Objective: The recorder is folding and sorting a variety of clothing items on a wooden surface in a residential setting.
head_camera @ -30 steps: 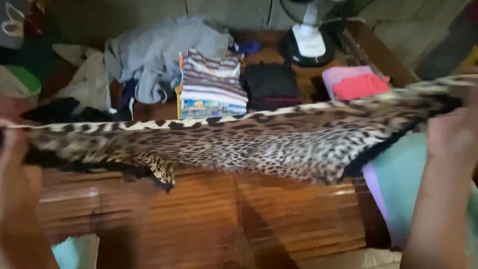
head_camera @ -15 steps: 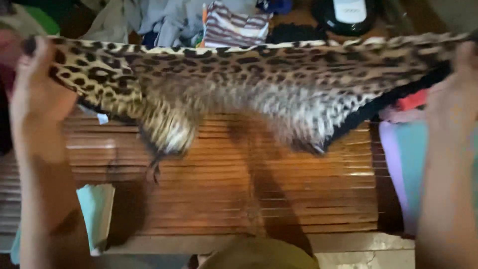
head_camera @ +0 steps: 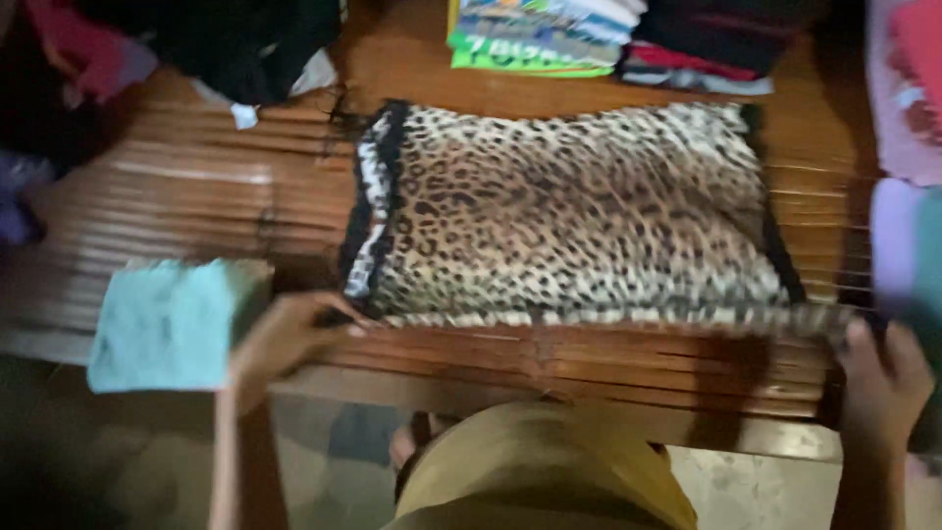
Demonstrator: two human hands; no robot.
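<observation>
Hands pinched the near hem of the leopard-print cloth, laid flat on the slatted wooden table: left hand at 7 o'clock, right hand at 4 o'clock. Uneven pull could skew the fold. Folded turquoise cloth sat at the edge, likely to be knocked off. Stacked folded clothes lay at 12 o'clock.

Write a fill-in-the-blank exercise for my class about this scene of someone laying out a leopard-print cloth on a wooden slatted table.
1. The leopard-print cloth lies flat on the ____ slatted table.
2. The left hand grips the cloth's near ____ corner.
3. A folded ____ cloth lies beside the left hand.
4. The right hand holds the cloth's near ____ corner.

Missing words: wooden; left; turquoise; right
</observation>
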